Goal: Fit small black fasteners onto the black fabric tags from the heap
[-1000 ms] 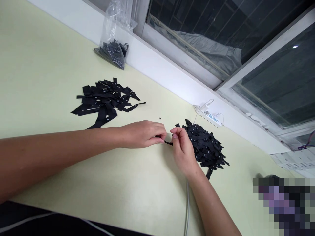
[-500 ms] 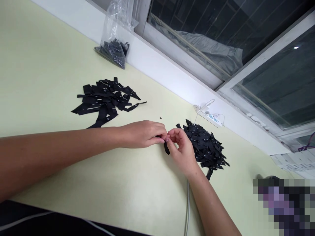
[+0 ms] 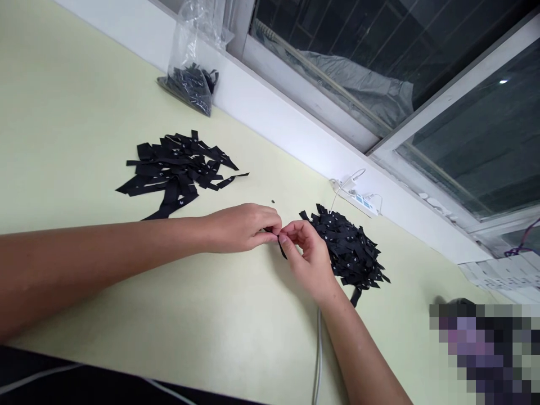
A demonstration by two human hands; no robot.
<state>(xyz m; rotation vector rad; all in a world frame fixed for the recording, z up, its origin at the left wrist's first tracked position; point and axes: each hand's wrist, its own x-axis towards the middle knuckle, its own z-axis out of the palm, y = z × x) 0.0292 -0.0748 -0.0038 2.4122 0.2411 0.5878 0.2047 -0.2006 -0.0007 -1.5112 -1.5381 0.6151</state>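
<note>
My left hand (image 3: 247, 226) and my right hand (image 3: 307, 256) meet over the middle of the table, fingertips touching. Between them both pinch a short black fabric strip (image 3: 282, 249), most of it hidden by the fingers. Just right of my right hand lies a dense heap of black fabric strips (image 3: 350, 247) with small pale marks on them. Beyond my left forearm a looser pile of similar black strips (image 3: 177, 166) is spread out. A tiny dark bit (image 3: 273, 201) lies on the table past my fingertips.
A clear plastic bag (image 3: 189, 79) holding black pieces stands against the white ledge at the back. A white power strip (image 3: 358, 199) with plugs lies behind the heap. A grey cable (image 3: 318, 354) runs beside my right forearm. Pale boxes (image 3: 498, 275) stand far right, near a blurred-out patch.
The whole view has shifted slightly, so everything sits a little further left. Both hands keep their pinch on the black strip, of which slightly less shows below the fingers.
</note>
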